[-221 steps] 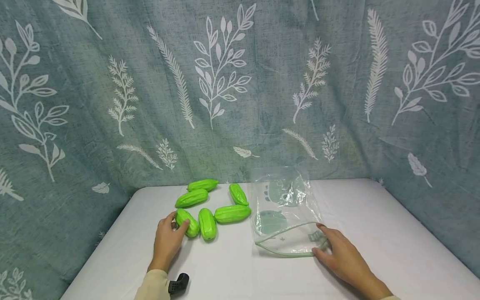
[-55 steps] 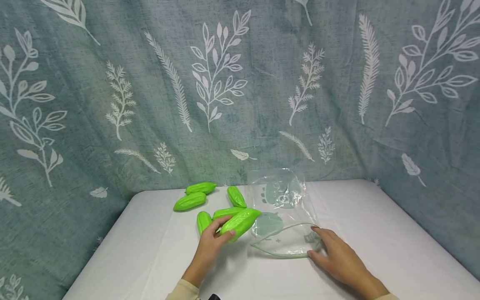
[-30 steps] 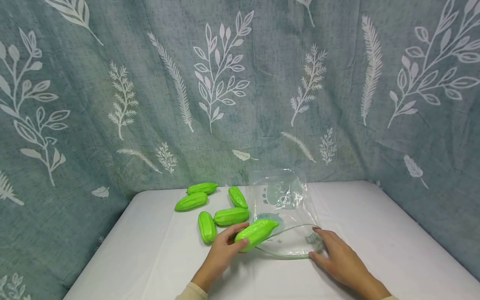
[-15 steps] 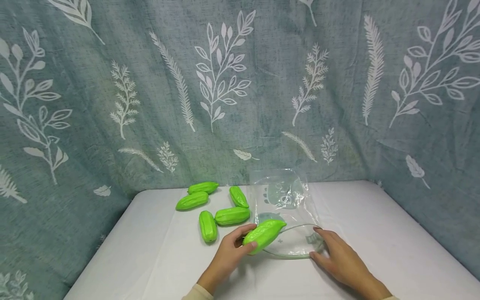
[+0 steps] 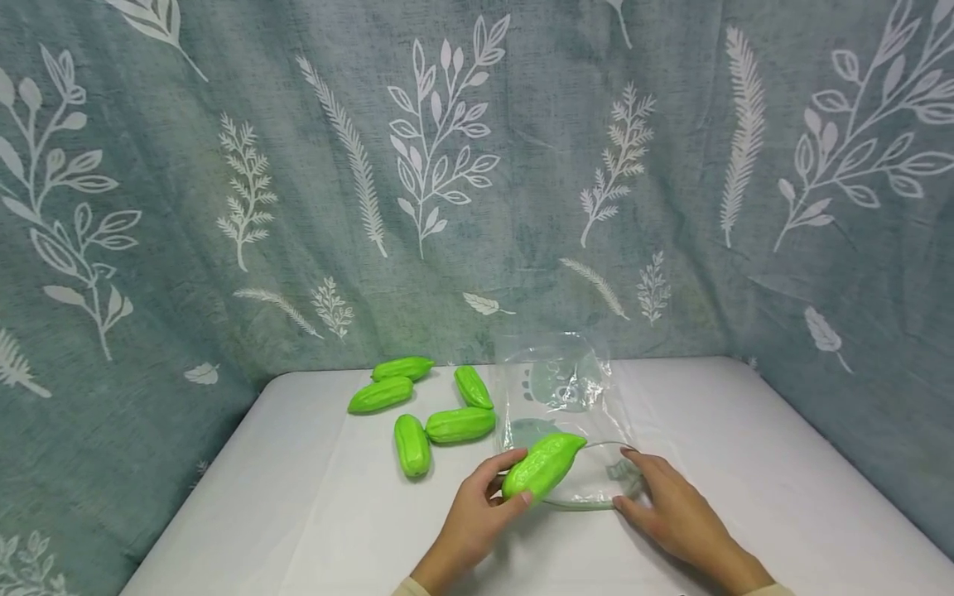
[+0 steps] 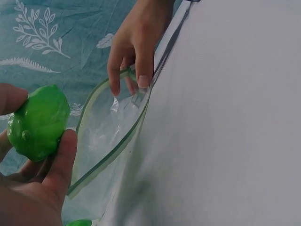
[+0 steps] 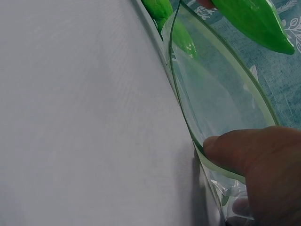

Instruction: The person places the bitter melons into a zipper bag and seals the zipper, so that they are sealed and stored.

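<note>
In the head view my left hand (image 5: 480, 505) grips a bright green, ribbed, pointed vegetable (image 5: 544, 465) between thumb and fingers. It is held tilted over the left part of the mouth of a clear plastic zip bag (image 5: 514, 381). My right hand (image 5: 681, 509) holds the bag's mouth at its right end, thumb on the near rim and fingers at the far rim. The mouth gapes, its green-edged rim (image 6: 110, 157) showing in the left wrist view. In the right wrist view the thumb (image 7: 230, 149) lies at the rim, with the held vegetable's pointed end above the opening.
Several like green vegetables lie on the white table (image 5: 298, 497) left of the bag, among them a near upright one (image 5: 412, 445) and a sideways one (image 5: 460, 425). A patterned blue-green curtain (image 5: 477, 190) hangs behind and along both sides.
My left hand has picked up the leftmost near vegetable and carried it right, from the table to the bag's mouth. My right hand has kept its place at the bag.
</note>
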